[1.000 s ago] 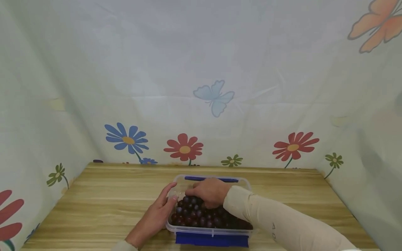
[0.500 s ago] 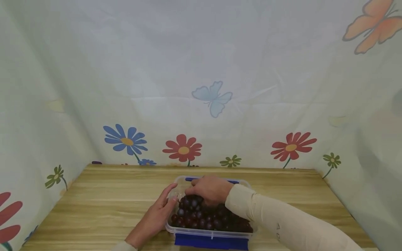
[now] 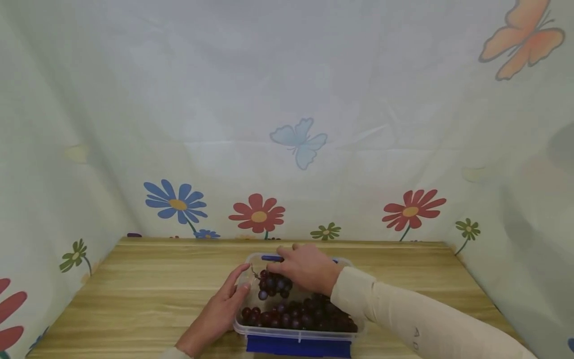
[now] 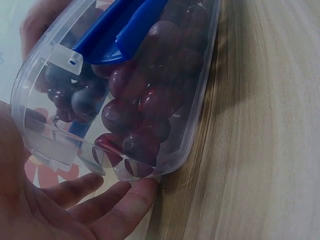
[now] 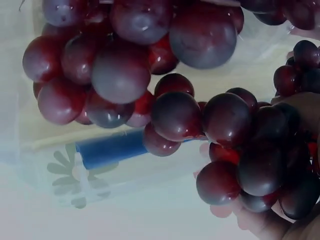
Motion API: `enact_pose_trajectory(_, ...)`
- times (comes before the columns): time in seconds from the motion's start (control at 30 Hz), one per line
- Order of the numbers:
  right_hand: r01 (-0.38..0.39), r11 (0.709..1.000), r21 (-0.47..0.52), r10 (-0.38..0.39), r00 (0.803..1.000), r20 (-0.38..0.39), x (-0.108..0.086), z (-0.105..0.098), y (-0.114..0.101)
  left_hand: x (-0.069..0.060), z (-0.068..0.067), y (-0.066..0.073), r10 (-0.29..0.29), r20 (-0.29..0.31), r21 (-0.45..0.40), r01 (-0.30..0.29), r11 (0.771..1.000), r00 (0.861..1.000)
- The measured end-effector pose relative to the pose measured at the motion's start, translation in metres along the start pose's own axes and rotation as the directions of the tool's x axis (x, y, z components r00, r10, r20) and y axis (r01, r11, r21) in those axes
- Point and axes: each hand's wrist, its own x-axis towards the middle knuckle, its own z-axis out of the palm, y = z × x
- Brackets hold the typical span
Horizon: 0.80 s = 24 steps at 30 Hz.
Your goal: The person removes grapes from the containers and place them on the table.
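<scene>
A bunch of dark red-purple grapes [image 3: 273, 285] hangs from my right hand [image 3: 310, 268], raised inside a clear plastic container [image 3: 269, 331]. More grapes [image 3: 300, 315] lie along the near side of that container. Seen from the right wrist, my fingers curl round the bunch [image 5: 262, 155], partly hidden by it. My left hand [image 3: 219, 310] rests against the container's left end, thumb near the rim. In the left wrist view its fairly straight fingers [image 4: 130, 207] touch the lower outside corner.
Blue locking flaps are on the container's near side [image 3: 298, 346] and far side [image 3: 271, 258]. It stands on a wood-grain table [image 3: 170, 279]. A white cloth with printed flowers and butterflies [image 3: 215, 149] encloses the back and sides.
My right hand has risen from the pile, lifting a bunch of grapes that now shows apart from the rest. My left hand has stayed at the container's left end.
</scene>
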Motion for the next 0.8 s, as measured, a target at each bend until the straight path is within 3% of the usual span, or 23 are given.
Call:
enact_pose_trajectory(0.23, -0.055, 0.998, -0.023, 0.055, 0.998, 0.018, -0.004, -0.013, 0.006, 0.001, 0.001, 0.0, -0.015, -0.002, 0.003, 0.015, 1.0, 1.0)
enact_pose_trajectory(0.47, -0.085, 0.996, -0.022, 0.085, 0.996, -0.023, -0.01, -0.026, 0.013, 0.0, -0.001, 0.002, 0.011, -0.003, 0.004, -0.011, 1.0, 1.0)
enact_pose_trajectory(0.63, -0.09, 0.995, -0.031, 0.088, 0.994, -0.061, -0.018, -0.031, 0.02, 0.0, -0.001, 0.002, -0.016, -0.008, 0.017, 0.016, 1.0, 1.0)
enact_pose_trajectory(0.8, -0.1, 0.994, -0.047, 0.099, 0.995, -0.03, -0.026, -0.035, 0.025, -0.001, -0.001, 0.002, -0.026, -0.003, 0.008, 0.026, 1.0, 1.0)
